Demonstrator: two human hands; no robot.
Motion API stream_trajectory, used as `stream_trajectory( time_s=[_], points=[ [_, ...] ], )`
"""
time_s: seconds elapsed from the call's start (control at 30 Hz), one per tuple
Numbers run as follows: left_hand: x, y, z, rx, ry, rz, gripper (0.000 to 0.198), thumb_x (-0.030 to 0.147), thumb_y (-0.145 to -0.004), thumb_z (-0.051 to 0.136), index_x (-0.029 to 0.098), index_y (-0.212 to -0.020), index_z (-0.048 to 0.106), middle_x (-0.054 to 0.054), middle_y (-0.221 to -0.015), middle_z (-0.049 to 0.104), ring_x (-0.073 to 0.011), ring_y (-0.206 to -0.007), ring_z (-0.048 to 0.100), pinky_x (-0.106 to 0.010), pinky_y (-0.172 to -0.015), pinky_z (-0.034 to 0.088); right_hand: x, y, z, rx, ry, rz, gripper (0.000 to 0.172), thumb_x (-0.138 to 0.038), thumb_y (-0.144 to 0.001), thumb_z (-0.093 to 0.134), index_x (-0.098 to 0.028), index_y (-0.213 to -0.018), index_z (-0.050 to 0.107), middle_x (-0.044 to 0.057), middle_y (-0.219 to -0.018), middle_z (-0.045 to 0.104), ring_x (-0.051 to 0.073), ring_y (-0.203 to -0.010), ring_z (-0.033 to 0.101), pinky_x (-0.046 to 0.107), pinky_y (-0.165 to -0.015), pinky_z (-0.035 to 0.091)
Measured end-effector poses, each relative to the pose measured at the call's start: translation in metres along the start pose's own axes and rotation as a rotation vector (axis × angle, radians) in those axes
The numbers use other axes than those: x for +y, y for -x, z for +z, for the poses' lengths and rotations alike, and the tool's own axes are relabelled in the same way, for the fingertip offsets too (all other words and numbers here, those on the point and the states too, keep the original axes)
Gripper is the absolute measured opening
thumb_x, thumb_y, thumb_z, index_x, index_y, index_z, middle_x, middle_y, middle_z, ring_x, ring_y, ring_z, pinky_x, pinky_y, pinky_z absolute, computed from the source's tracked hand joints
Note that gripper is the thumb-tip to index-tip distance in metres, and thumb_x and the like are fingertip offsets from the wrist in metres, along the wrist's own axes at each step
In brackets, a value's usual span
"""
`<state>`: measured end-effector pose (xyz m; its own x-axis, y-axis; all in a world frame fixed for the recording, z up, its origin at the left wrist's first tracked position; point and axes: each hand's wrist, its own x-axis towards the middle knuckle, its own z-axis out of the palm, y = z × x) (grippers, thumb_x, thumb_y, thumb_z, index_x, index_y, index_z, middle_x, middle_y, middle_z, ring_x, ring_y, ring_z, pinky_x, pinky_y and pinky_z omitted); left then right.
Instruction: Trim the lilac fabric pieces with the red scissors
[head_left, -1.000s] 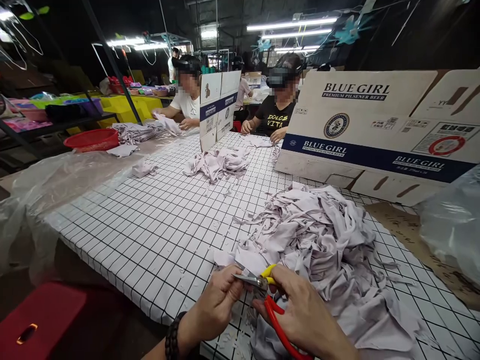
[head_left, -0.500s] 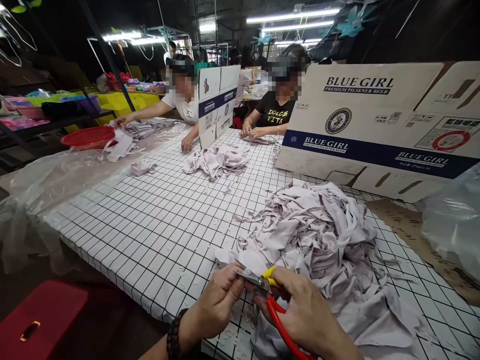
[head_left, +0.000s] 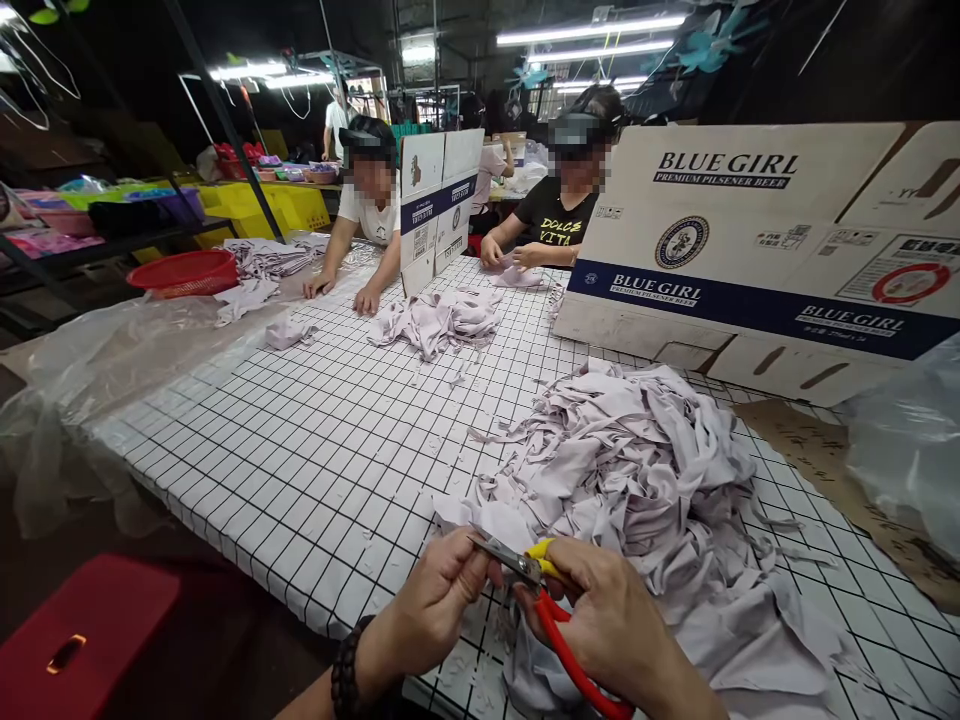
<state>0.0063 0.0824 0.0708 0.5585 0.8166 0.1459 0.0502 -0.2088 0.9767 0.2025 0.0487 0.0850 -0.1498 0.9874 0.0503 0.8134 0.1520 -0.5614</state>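
Observation:
My right hand [head_left: 616,618] is wrapped around scissors [head_left: 529,570] with red and yellow handles. Their blades are together and point left, the tips lying at my left fingertips. Thumb and fingers of my left hand [head_left: 429,606] are pinched on an edge of pale grey-lilac fabric [head_left: 491,518], mostly hidden behind the fingers. Just beyond both hands rises a large heap of the same fabric pieces [head_left: 637,470], with loose strips hanging out. Some of that cloth also lies below my right hand.
A grid-patterned cloth [head_left: 285,440] covers the table, scattered with small scraps. Cardboard boxes [head_left: 750,230] stand upright at the right and the back. Two people sit across, near a smaller fabric pile [head_left: 439,320]. A red basket [head_left: 184,275] is far left; a red stool [head_left: 90,640] stands lower left.
The scissor blades, slightly apart before, are now together. Across the table, the left person's outstretched arm has come back from the basket to the table edge. My hands have barely moved.

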Motion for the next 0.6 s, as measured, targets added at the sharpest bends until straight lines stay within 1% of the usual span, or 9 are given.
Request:
stream_trajectory(
  time_s=[0.1, 0.17, 0.2, 0.27, 0.33, 0.4, 0.47, 0.53, 0.6],
  points=[
    [0.001, 0.000, 0.001, -0.003, 0.053, -0.043, 0.043, 0.047, -0.099, 0.036, 0.016, -0.079, 0.057, 0.000, -0.069, 0.045, -0.0117, -0.060, 0.041, -0.024, -0.055, 0.036, 0.001, 0.000, 0.002, 0.029, -0.037, -0.007, 0.040, -0.032, -0.072, 0.061, -0.023, -0.056, 0.025, -0.005, -0.053, 0.037, 0.011, -0.050, 0.034, 0.027, -0.051, 0.021],
    [0.001, -0.001, 0.001, 0.005, 0.117, -0.070, 0.043, 0.049, -0.098, 0.037, 0.016, -0.078, 0.055, 0.001, -0.066, 0.041, -0.0111, -0.057, 0.038, -0.023, -0.054, 0.034, 0.004, 0.000, 0.002, 0.018, -0.159, 0.039, 0.043, -0.036, -0.070, 0.066, -0.023, -0.054, 0.029, -0.005, -0.052, 0.037, 0.011, -0.051, 0.033, 0.026, -0.051, 0.022],
    [0.001, -0.001, 0.001, 0.009, 0.155, -0.082, 0.042, 0.049, -0.098, 0.038, 0.016, -0.078, 0.055, 0.002, -0.064, 0.039, -0.0108, -0.056, 0.037, -0.023, -0.052, 0.033, 0.006, 0.000, 0.002, -0.003, -0.281, 0.096, 0.043, -0.040, -0.070, 0.068, -0.023, -0.054, 0.032, -0.005, -0.053, 0.037, 0.011, -0.051, 0.033, 0.026, -0.050, 0.023],
    [0.002, -0.001, 0.001, 0.018, 0.201, -0.092, 0.040, 0.048, -0.098, 0.038, 0.016, -0.079, 0.054, 0.003, -0.064, 0.037, -0.0103, -0.055, 0.035, -0.022, -0.050, 0.031, 0.009, 0.001, 0.003, -0.090, -0.622, 0.220, 0.042, -0.053, -0.074, 0.065, -0.022, -0.058, 0.041, -0.005, -0.054, 0.040, 0.011, -0.050, 0.037, 0.024, -0.049, 0.028],
    [0.002, 0.000, 0.004, 0.021, 0.155, -0.060, 0.037, 0.043, -0.099, 0.038, 0.016, -0.080, 0.055, 0.001, -0.067, 0.041, -0.0105, -0.057, 0.038, -0.022, -0.052, 0.034, 0.010, 0.002, 0.007, -0.198, -1.000, 0.331, 0.049, -0.068, -0.077, 0.054, -0.021, -0.063, 0.046, -0.003, -0.057, 0.050, 0.011, -0.047, 0.044, 0.025, -0.048, 0.036],
    [0.001, 0.002, 0.011, -0.006, 0.049, 0.004, 0.035, 0.037, -0.100, 0.036, 0.016, -0.081, 0.056, -0.002, -0.073, 0.050, -0.0120, -0.063, 0.046, -0.023, -0.059, 0.040, 0.007, 0.003, 0.016, -0.269, -1.279, 0.423, 0.056, -0.076, -0.075, 0.050, -0.021, -0.066, 0.049, 0.000, -0.062, 0.057, 0.013, -0.049, 0.052, 0.026, -0.049, 0.042],
    [0.000, 0.006, 0.021, -0.084, -0.049, 0.095, 0.032, 0.030, -0.101, 0.033, 0.016, -0.084, 0.058, -0.007, -0.080, 0.057, -0.0153, -0.072, 0.055, -0.026, -0.068, 0.046, 0.004, 0.006, 0.028, -0.229, -1.413, 0.525, 0.052, -0.072, -0.072, 0.060, -0.021, -0.068, 0.050, -0.002, -0.061, 0.056, 0.012, -0.049, 0.053, 0.024, -0.048, 0.043],
    [0.000, 0.011, 0.030, -0.183, -0.115, 0.182, 0.029, 0.023, -0.099, 0.033, 0.016, -0.087, 0.059, -0.011, -0.085, 0.063, -0.0183, -0.081, 0.060, -0.028, -0.076, 0.050, 0.003, 0.008, 0.039, -0.105, -1.428, 0.606, 0.041, -0.057, -0.069, 0.073, -0.022, -0.071, 0.052, -0.006, -0.057, 0.048, 0.010, -0.046, 0.046, 0.022, -0.043, 0.039],
    [0.002, 0.016, 0.032, -0.262, -0.167, 0.243, 0.023, 0.018, -0.095, 0.039, 0.017, -0.088, 0.061, -0.014, -0.098, 0.068, -0.0204, -0.092, 0.063, -0.030, -0.083, 0.051, 0.006, 0.012, 0.046, 0.035, -1.390, 0.645, 0.037, -0.045, -0.063, 0.080, -0.023, -0.075, 0.053, -0.007, -0.059, 0.046, 0.010, -0.047, 0.042, 0.021, -0.041, 0.036]
  ],
)
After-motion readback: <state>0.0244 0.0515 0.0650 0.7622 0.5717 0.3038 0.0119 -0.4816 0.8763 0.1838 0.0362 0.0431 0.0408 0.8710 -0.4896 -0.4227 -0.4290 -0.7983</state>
